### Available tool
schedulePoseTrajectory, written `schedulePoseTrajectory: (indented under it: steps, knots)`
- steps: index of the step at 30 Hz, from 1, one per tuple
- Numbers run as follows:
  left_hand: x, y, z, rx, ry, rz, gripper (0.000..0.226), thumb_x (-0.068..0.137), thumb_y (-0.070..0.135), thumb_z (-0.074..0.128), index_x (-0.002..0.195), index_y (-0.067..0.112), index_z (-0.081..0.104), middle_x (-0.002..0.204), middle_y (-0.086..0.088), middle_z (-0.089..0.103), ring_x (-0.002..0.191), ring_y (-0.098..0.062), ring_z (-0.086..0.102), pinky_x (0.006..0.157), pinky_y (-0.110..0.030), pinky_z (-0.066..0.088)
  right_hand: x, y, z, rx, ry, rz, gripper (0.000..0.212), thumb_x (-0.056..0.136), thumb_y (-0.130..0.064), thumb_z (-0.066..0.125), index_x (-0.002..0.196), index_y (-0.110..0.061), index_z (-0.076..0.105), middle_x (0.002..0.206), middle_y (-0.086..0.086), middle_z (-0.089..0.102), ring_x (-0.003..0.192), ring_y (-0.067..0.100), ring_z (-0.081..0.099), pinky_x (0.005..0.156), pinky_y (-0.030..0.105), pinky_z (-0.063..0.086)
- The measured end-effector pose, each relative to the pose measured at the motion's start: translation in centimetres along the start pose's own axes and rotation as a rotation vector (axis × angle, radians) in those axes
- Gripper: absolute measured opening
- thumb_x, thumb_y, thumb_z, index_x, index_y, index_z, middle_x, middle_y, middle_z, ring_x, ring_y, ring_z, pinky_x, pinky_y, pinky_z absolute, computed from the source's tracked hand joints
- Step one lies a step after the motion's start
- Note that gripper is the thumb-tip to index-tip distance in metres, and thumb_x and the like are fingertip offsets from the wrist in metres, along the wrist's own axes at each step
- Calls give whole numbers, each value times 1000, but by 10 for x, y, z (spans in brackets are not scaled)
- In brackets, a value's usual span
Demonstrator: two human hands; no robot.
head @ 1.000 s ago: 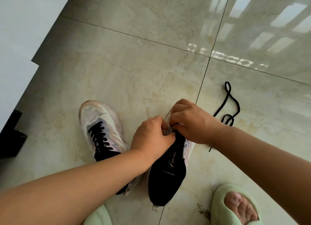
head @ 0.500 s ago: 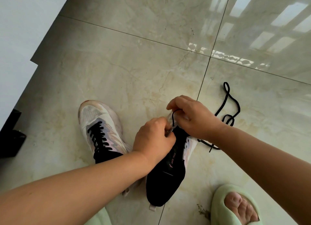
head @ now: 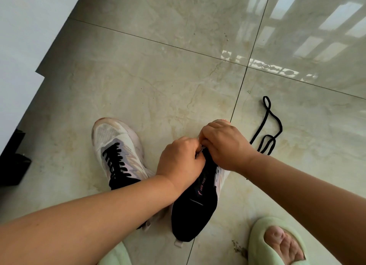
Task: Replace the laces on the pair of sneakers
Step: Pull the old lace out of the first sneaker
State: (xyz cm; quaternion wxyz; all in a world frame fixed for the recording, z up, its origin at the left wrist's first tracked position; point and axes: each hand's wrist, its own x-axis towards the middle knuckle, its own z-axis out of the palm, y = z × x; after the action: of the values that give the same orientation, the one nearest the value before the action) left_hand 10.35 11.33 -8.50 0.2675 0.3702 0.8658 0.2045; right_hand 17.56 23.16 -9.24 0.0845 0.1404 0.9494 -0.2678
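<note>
Glossy marble floor tiles (head: pixel 158 76) carry both sneakers. One sneaker (head: pixel 116 151), on the left, already has a black lace in it. The second sneaker (head: pixel 198 197) lies under the hands. The left hand (head: pixel 180 163) and the right hand (head: pixel 225 145) are both curled and pinch something small at its front eyelets, probably the lace end, which is hidden. A loose black lace (head: pixel 267 132) trails on the floor just beside the right wrist.

I think the hidden tip can slip out or miss an eyelet, and the loose loops can knot when pulled. Small pink writing on the tongue is too small to read.
</note>
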Motion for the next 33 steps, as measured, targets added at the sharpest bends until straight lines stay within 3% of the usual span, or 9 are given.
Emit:
schedulePoseTrajectory:
  steps: [4, 8, 14, 17, 21, 23, 26, 29, 33]
  knots:
    - [-1, 1, 1, 27, -3, 24, 17, 84, 24, 58, 74, 10, 61, 76, -2, 59, 69, -25, 57, 63, -38, 47, 1, -1, 5, 40, 54, 98, 16, 89, -10, 45, 98, -11, 58, 89, 2, 65, 87, 24, 58, 85, 26, 38]
    - [-9, 5, 7, 25, -58, 52, 13, 83, 22, 58, 76, 11, 61, 78, -1, 58, 70, -24, 58, 63, -37, 48, 3, 2, 4, 223, 107, 277, 14, 94, -10, 39, 102, -7, 50, 81, 9, 67, 75, 30, 60, 72, 40, 46]
    - [-10, -2, 8, 0, -37, 13, 9, 81, 20, 58, 74, 15, 55, 75, 1, 57, 69, -22, 56, 62, -37, 47, -18, 6, -2, 397, 253, 120, 29, 84, 1, 59, 109, -10, 69, 105, 3, 61, 99, 15, 53, 86, 19, 42]
    - [-10, -8, 2, 2, -13, -19, 11, 79, 20, 61, 72, 18, 53, 74, 4, 56, 67, -19, 55, 59, -31, 44, -33, 18, -7, 342, 358, 139, 18, 79, -3, 68, 95, -12, 70, 96, 0, 57, 94, 17, 49, 82, 13, 34]
    - [-5, -16, -8, -8, 34, -71, 6, 76, 18, 64, 75, 17, 59, 73, 4, 60, 68, -18, 58, 63, -34, 48, -47, 22, -4, 300, 328, 161, 10, 75, -7, 73, 79, -15, 68, 81, -2, 56, 83, 21, 50, 72, 22, 41]
    - [-4, -17, -10, -2, 52, -86, 7, 76, 20, 65, 75, 19, 59, 74, 8, 59, 69, -17, 58, 62, -32, 48, -47, 19, 0, 292, 283, 177, 12, 78, -10, 70, 89, -16, 69, 84, -6, 56, 86, 19, 50, 76, 27, 41]
    - [-4, -15, -11, 34, 50, -48, 11, 77, 23, 65, 83, 27, 56, 83, 15, 54, 69, -9, 52, 60, -24, 39, -44, 17, 6, 234, 208, 183, 20, 83, -18, 65, 103, -19, 67, 93, -11, 49, 94, 13, 41, 81, 26, 26]
    - [-3, -10, -10, 45, 29, 15, 14, 79, 22, 62, 91, 28, 58, 94, 15, 53, 75, -10, 54, 63, -25, 41, -41, 13, 5, 223, 194, 192, 12, 80, -19, 65, 92, -22, 65, 92, -12, 47, 94, 10, 34, 79, 22, 18]
    - [-1, -9, -9, 66, 18, 21, 20, 80, 22, 60, 98, 29, 59, 93, 14, 47, 74, -13, 52, 60, -24, 36, -42, 11, -5, 326, 206, 116, 20, 71, -27, 51, 82, -19, 67, 87, -10, 53, 87, 14, 41, 80, 26, 28]
